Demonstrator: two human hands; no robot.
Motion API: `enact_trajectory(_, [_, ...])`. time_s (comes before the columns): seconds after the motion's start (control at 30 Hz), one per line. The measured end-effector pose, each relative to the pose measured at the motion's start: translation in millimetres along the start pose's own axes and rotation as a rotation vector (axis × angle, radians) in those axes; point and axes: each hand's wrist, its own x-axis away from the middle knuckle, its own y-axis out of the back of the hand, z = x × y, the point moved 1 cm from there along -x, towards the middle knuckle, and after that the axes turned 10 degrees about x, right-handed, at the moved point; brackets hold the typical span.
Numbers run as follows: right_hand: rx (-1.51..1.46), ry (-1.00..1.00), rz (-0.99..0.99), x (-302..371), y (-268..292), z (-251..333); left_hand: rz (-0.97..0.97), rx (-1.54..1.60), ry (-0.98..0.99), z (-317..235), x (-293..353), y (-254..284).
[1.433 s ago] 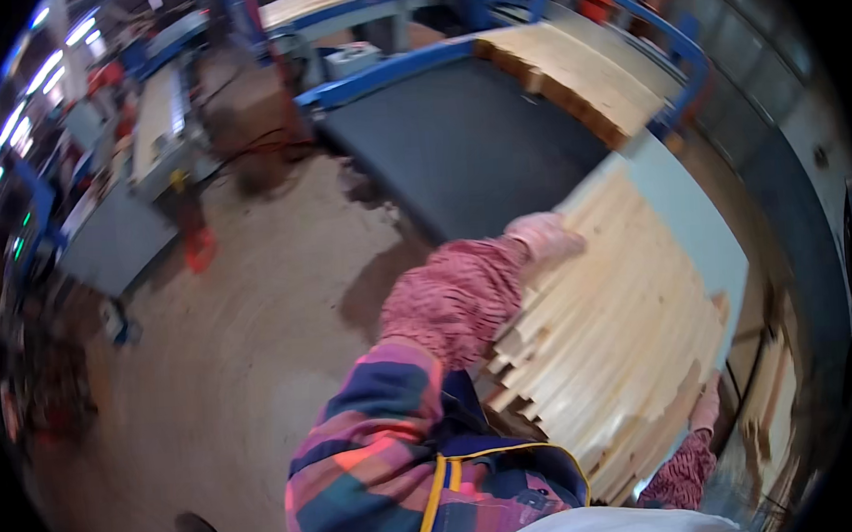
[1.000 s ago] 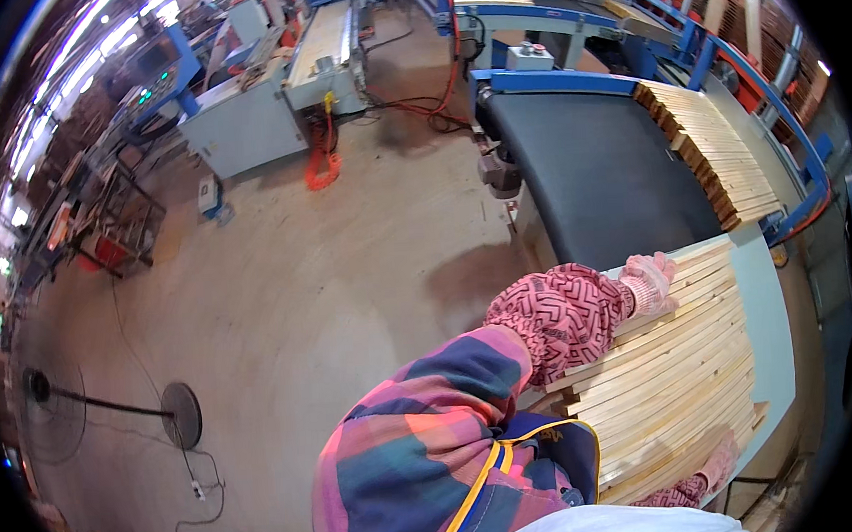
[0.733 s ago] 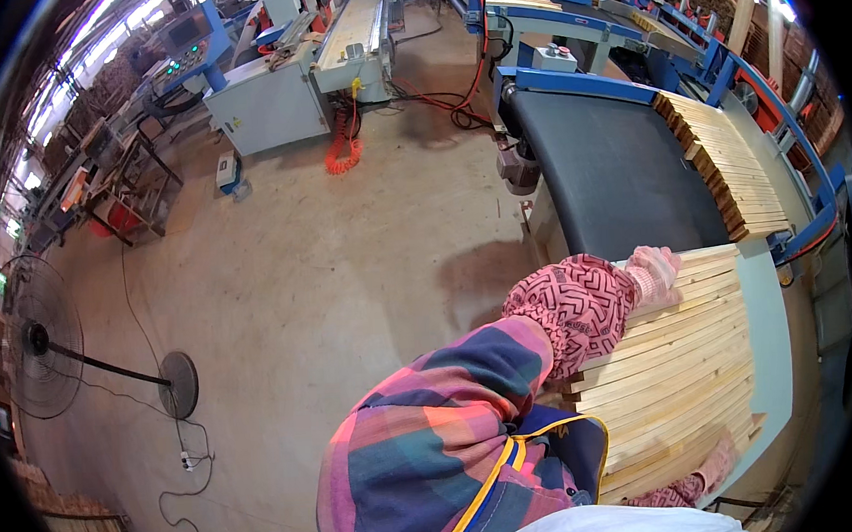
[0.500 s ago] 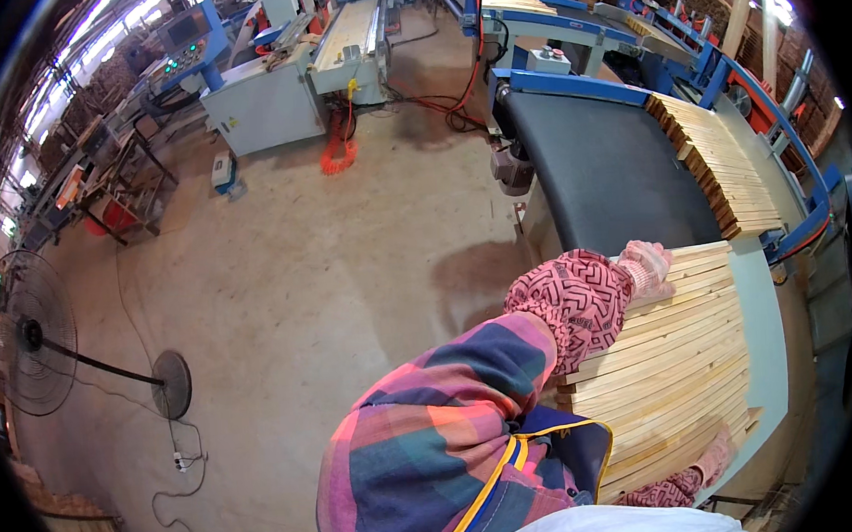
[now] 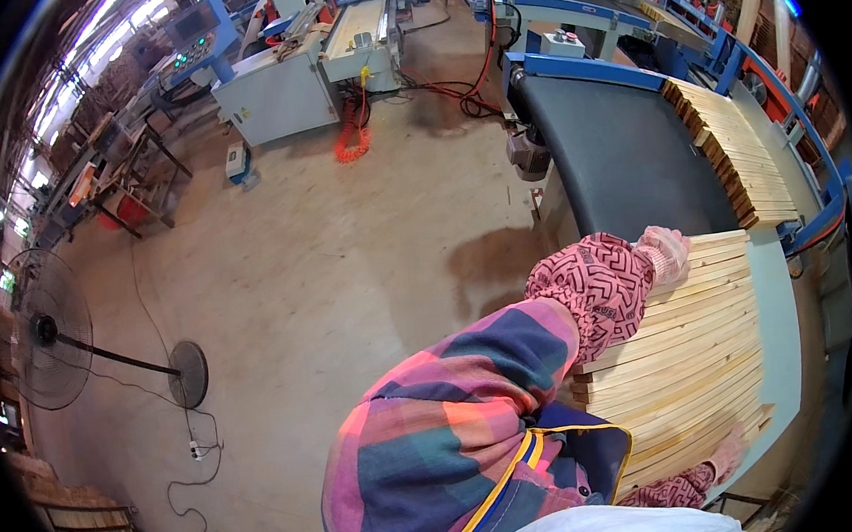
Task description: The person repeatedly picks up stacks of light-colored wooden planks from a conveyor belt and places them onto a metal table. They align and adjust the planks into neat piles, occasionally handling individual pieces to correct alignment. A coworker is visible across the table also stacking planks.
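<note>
A row of pale wooden strips (image 5: pixel 682 368) lies side by side on a light-coloured board (image 5: pixel 777 315) at the right. At the row's far end, my left hand (image 5: pixel 667 253), in a pale glove below a pink patterned sleeve cover, is closed over the edge of the last strips. My right hand (image 5: pixel 728 454) is at the near end, low in the picture, its fingers pressed against the nearest strips. That hand is blurred, and its palm side is hidden. The row is between my two hands.
Beyond the row is a black conveyor belt (image 5: pixel 622 150) with a blue frame; more wooden strips (image 5: pixel 738 153) line its right side. A motor (image 5: pixel 528 155) juts out at the belt's left. Across the floor stand a fan (image 5: pixel 54 329) with a trailing cord and a grey machine cabinet (image 5: pixel 278 100).
The whole view has shifted slightly, so the scene appears further right and a little higher. Both hands keep their places at the two ends of the strips.
</note>
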Motion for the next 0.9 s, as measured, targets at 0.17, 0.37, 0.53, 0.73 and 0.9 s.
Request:
enact_trajectory(0.17, [0.039,-0.018,0.082,-0.4,0.8,4.2,-0.133,-0.008,-0.064,12.9,-18.2,-26.9])
enact_trajectory(0.37, [-0.023,-0.018,0.039,20.1,16.0,11.9,-0.017,-0.011,-0.017,-6.3,9.3,10.7])
enact_trajectory(0.53, [0.018,-0.068,0.060,24.5,20.6,14.6,-0.036,-0.025,-0.026,-18.4,23.3,31.5])
enact_trajectory(0.73, [0.032,-0.079,0.022,2.3,0.7,6.1,-0.033,-0.020,-0.014,-13.9,18.2,23.9])
enact_trajectory(0.9, [0.078,-0.147,0.033,-2.4,-0.5,5.0,0.006,0.002,0.018,-9.4,12.1,17.1])
